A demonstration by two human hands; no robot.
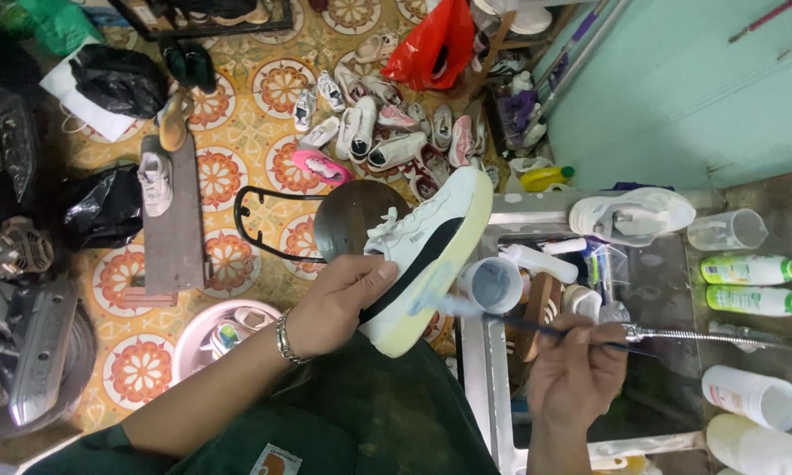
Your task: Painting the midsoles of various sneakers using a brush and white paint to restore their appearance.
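White sneaker (pixel 427 255), black stripe, yellowed sole.

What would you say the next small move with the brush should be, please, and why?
Probably draw the brush along the sole edge toward the heel: its tip already touches the yellowed sole, the left hand steadies the white sneaker, and the right hand holds the handle.

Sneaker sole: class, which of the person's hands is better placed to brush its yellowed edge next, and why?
Probably the right hand: it holds the brush, whose tip reaches the sneaker sole. The left hand grips the sneaker, steadying it.
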